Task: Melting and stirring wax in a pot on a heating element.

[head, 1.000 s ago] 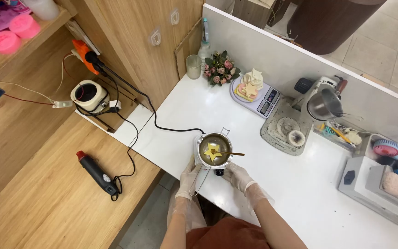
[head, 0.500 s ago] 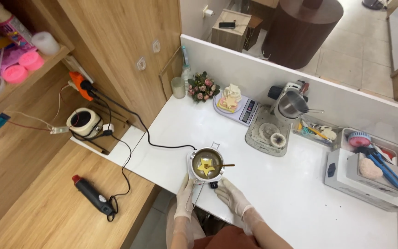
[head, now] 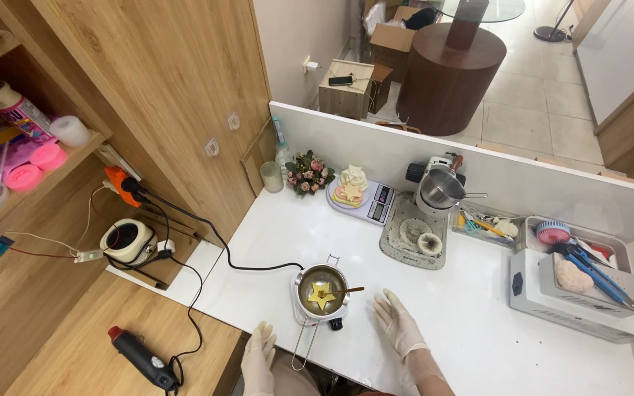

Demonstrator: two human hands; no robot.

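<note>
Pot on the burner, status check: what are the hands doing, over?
Both hands open, gloved: left hand at table edge, right hand flat beside the pot. Pot holds yellow star, stick inside. Nothing between hands and pot.

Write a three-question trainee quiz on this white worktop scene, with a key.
1. True or false: the gloved right hand grips the small steel melting pot.
2. What yellow shape lies in that pot?
A star
B ring
C cube
3. Fill in: the gloved left hand rests at the white worktop's near ____.

Key:
1. False; it lies flat on the worktop beside the pot.
2. A, a yellow star-shaped piece.
3. Edge, left of the pot's long wire handle.
</note>
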